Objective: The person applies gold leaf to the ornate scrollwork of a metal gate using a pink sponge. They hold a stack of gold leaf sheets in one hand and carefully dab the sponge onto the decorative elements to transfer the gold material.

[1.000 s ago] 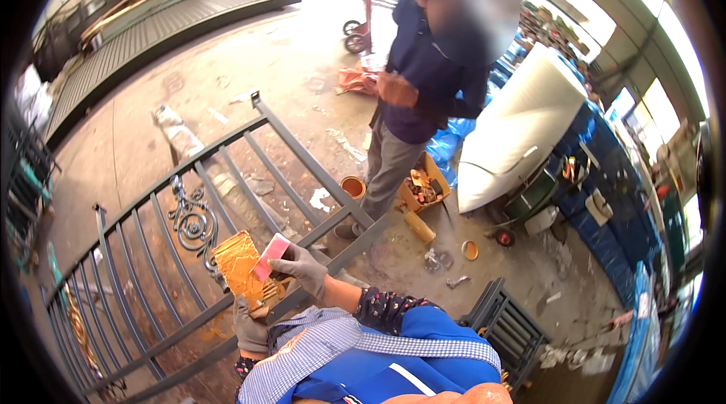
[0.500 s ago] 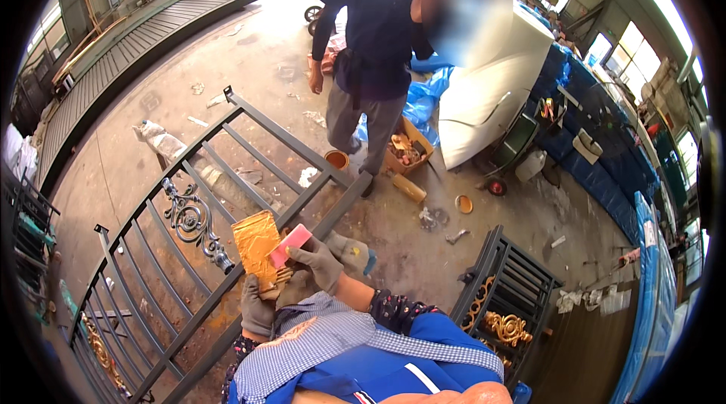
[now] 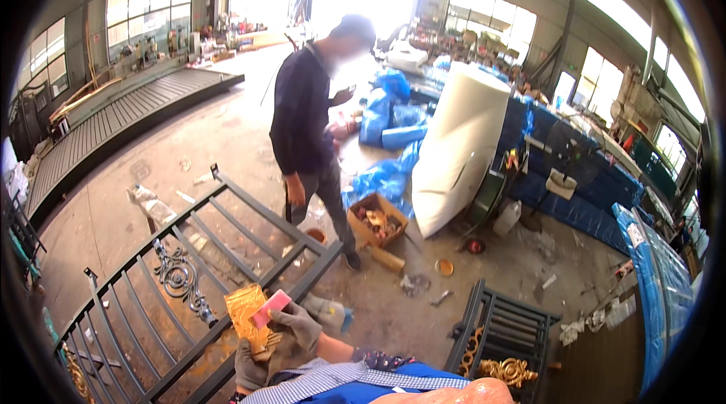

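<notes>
Grasping a pink rectangular pad (image 3: 271,309) between thumb and fingers, the grey-gloved right hand (image 3: 300,326) presses it against a flat, wrinkled gold-coloured piece (image 3: 243,312). The grey-gloved left hand (image 3: 248,366) holds that piece by its lower end, in front of the body. Just beyond both hands lies a dark grey barred metal railing (image 3: 265,209), with a silvery scroll-shaped ornament (image 3: 180,277) among its bars. Farther off are an open brown cardboard box (image 3: 365,232), a person in dark clothing (image 3: 301,105) and a thick white roll (image 3: 463,143).
</notes>
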A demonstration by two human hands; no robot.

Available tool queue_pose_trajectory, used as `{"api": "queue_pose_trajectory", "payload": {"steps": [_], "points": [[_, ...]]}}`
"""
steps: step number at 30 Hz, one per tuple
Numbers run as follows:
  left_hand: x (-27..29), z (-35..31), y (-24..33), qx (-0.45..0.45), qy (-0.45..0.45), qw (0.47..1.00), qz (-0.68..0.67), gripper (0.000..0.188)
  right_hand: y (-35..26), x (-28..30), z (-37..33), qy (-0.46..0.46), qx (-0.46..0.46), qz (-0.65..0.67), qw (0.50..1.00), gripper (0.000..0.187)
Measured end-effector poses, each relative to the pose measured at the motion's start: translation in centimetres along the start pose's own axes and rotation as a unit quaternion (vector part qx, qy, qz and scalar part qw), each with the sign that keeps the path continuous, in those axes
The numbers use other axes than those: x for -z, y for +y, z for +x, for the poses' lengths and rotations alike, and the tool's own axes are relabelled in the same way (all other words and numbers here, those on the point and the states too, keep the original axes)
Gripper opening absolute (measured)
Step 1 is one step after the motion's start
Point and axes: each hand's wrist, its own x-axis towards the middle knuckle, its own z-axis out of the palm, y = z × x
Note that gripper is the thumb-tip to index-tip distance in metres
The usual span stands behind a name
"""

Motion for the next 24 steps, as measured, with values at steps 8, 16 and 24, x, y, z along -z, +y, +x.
{"api": "queue_pose_trajectory", "payload": {"steps": [8,16,24], "points": [[-7.7,0.6,-1.6,-0.003,-0.025,1.0,0.017,0.059,-7.3,0.2,-3.0,-0.06,-0.016,0.018,0.998,0.038],[-16.5,5.4,-7.9,0.018,0.01,1.0,-0.006,0.051,-13.1,9.0,-2.4,0.012,0.016,-0.024,1.0,0.033],[-20.9,7.7,-14.0,0.024,0.031,0.999,-0.024,0.049,-18.2,15.9,-3.3,0.014,0.01,-0.006,1.0,0.034]]}}
